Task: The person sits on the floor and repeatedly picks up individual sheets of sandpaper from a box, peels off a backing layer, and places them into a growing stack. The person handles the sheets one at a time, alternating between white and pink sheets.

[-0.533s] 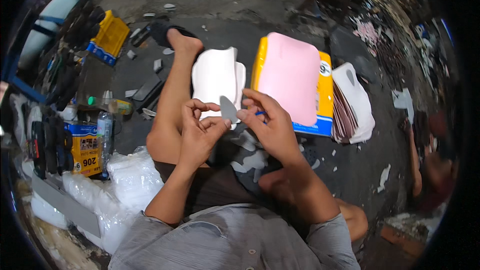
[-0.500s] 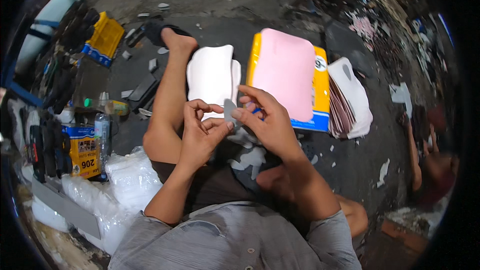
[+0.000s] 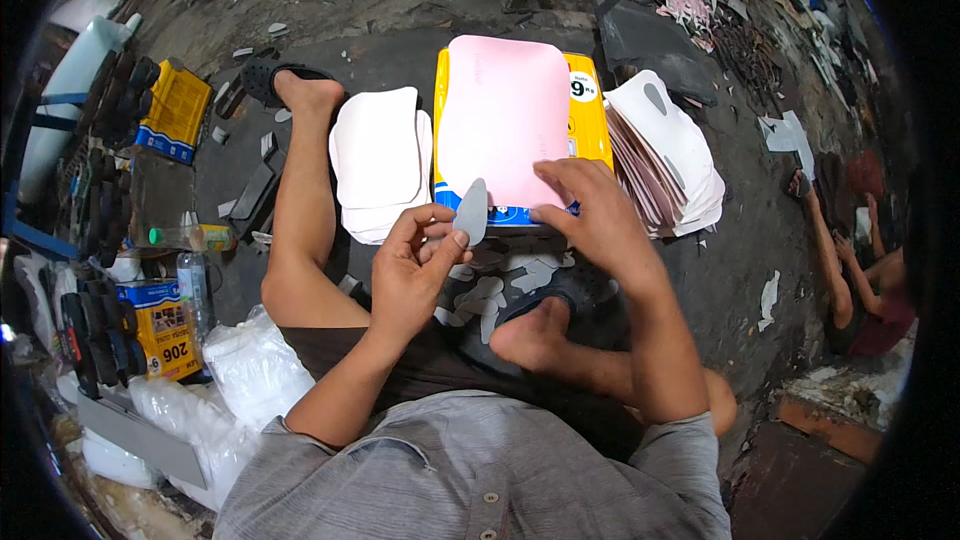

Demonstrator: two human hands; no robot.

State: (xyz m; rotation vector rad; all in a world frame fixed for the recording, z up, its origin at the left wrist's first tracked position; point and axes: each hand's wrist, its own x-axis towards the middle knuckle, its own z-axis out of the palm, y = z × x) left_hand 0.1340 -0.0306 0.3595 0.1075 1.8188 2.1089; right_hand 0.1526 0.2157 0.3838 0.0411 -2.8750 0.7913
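Observation:
A grey teardrop-shaped piece [image 3: 473, 216] is pinched between the thumb and fingers of my left hand [image 3: 408, 265]. My right hand [image 3: 600, 215] holds nothing, thumb and fingers apart, over the near right corner of a pink sheet [image 3: 505, 120]. Whether its fingertips touch the sheet I cannot tell. The sheet rests on a yellow and blue container [image 3: 585, 130]. Left of it lies a pile of white, curved-edge sheets [image 3: 378, 150]. To the right, more pale sheets [image 3: 675, 145] lean fanned out, with a similar grey piece on the top one. Several loose grey pieces [image 3: 482, 298] lie below my hands.
Clear plastic-wrapped bundles [image 3: 250, 365], a plastic bottle [image 3: 193, 285] and a yellow container [image 3: 160, 325] stand at my left. Dark scraps and pink shreds [image 3: 687, 5] litter the far right. Another person [image 3: 870, 280] sits at the right edge.
My right hand has come off the grey piece and moved right, to the pink sheet's near corner. My left hand keeps hold of the piece. The whole view has shifted somewhat.

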